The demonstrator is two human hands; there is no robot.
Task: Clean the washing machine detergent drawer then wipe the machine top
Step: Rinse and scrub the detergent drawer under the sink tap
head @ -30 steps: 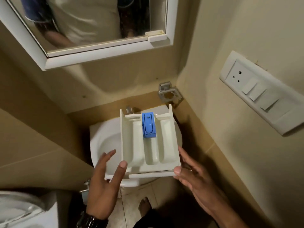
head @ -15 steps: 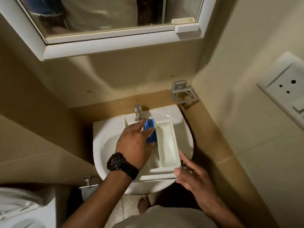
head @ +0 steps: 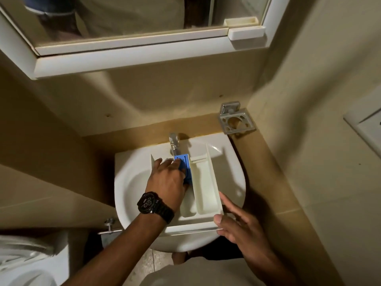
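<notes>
item: detergent drawer [head: 203, 182], white plastic, removed from its machine, lying across the basin [head: 132, 182] of a white wall sink with its back end under the tap [head: 174, 143] and its front panel overhanging the near rim. compartments: right-hand trough bare and visible; middle one carries a blue insert [head: 184, 164]; left one hidden under the left hand [head: 168, 180]. left hand: reaches in from above, wrist bearing a black watch [head: 153, 205], fingers curved over the blue insert and touching it; whether they actually pinch it or only rest on it cannot be told from this angle. right hand [head: 237, 221]: fingers fairly straight, thumb laid against the drawer's front right corner, steadying rather than clasping. surroundings: mirror cabinet [head: 144, 58] above, metal holder [head: 235, 120] on the wall to the right, switch plate at the far right edge. no water seen running; no cloth or brush in view; the washing machine itself is out of sight. step in hand, as judged: start of the drawer clean, likely freeing the blue insert. next move calls for a firm upward pull on the insert while the right hand keeps the drawer from tipping off the rim, then opening the tap.
</notes>
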